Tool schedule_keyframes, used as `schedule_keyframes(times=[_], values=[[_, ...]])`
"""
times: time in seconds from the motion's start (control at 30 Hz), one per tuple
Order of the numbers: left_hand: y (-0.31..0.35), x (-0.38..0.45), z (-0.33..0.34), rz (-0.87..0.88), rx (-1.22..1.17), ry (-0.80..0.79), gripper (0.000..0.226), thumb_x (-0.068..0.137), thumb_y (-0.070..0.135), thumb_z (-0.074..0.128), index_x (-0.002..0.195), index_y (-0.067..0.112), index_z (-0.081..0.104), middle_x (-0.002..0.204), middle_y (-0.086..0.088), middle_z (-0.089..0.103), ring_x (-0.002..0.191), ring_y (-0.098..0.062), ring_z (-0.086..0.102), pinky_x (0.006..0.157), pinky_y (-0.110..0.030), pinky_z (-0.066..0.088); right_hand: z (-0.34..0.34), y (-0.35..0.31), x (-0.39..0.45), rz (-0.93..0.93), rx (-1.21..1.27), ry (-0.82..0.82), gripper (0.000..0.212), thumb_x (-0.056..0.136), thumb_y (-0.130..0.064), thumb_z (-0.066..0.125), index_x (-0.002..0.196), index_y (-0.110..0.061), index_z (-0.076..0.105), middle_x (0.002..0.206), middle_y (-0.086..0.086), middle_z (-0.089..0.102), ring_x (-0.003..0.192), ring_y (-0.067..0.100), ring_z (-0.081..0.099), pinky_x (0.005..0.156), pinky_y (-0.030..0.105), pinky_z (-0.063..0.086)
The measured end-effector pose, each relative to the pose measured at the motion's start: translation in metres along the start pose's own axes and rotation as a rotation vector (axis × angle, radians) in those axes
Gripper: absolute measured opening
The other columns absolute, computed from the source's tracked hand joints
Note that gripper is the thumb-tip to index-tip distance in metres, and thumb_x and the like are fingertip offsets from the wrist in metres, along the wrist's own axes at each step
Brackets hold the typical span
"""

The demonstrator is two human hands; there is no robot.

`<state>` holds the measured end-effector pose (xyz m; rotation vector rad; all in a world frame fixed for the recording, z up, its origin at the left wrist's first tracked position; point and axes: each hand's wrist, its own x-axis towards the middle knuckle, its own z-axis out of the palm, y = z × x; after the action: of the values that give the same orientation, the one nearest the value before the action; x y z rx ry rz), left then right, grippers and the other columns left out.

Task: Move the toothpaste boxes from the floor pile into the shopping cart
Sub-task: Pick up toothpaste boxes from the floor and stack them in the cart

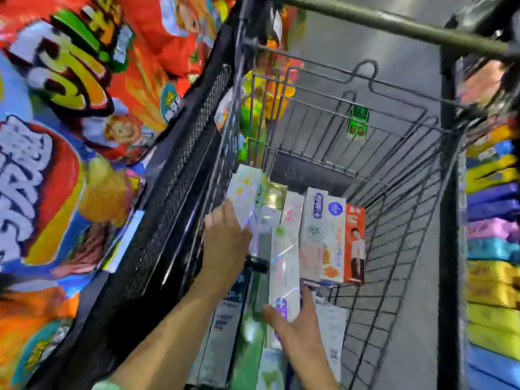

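Note:
The wire shopping cart (pixel 394 220) fills the middle of the view, with several toothpaste boxes standing and lying in it. A white box, an orange-printed box (pixel 332 243) and a red box (pixel 355 243) lean side by side near the centre. My right hand (pixel 298 330) pinches a long white toothpaste box with a purple logo (pixel 284 266) between thumb and fingers, inside the cart. My left hand (pixel 225 237) reaches in at the cart's left side, its fingers lying against a pale holographic box (pixel 244 192). More boxes (pixel 225 333) lie under my arms.
A black mesh shelf (pixel 180 192) with large bright snack bags (pixel 70 122) stands close on the left. Stacked colourful packs (pixel 492 249) fill a shelf on the right. The cart's bar (pixel 394 23) crosses the top. A green tag (pixel 358 122) hangs on the cart's far wall.

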<state>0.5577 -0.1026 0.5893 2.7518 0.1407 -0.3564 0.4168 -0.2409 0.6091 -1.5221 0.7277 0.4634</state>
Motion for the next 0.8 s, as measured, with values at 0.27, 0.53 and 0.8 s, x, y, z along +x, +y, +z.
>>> schedule_keyframes(times=[0.27,0.53,0.8], values=[[0.003,0.029,0.037,-0.055,0.038,0.144,0.055,0.092,0.031,0.035,0.13,-0.002,0.057,0.129,-0.027,0.055,0.101,-0.042,0.05,0.086,-0.05,0.047,-0.007,-0.009,0.049,-0.046,-0.002,-0.042,0.093,0.057,-0.055,0.083,0.139,-0.037,0.044,0.13,-0.011,0.065,0.112,0.008,0.066,0.095,0.033,0.055],[0.004,0.035,0.022,-0.002,0.532,0.1,0.055,0.093,0.029,0.054,0.142,0.006,0.047,0.139,-0.007,0.05,0.125,-0.027,0.04,0.094,-0.037,0.031,0.008,-0.015,0.084,-0.063,0.068,0.016,0.044,0.099,-0.017,0.062,0.137,-0.029,0.043,0.12,-0.017,0.06,0.091,-0.02,0.059,0.071,0.002,0.044],[-0.033,0.024,-0.031,0.446,0.675,0.182,0.068,0.105,0.044,0.034,0.157,0.002,0.025,0.165,-0.017,0.02,0.155,-0.032,0.005,0.125,-0.051,-0.001,0.044,-0.03,0.12,-0.1,-0.019,-0.005,0.058,0.106,-0.037,0.045,0.157,-0.038,0.018,0.149,-0.019,0.042,0.125,-0.004,0.049,0.096,0.012,0.038]])
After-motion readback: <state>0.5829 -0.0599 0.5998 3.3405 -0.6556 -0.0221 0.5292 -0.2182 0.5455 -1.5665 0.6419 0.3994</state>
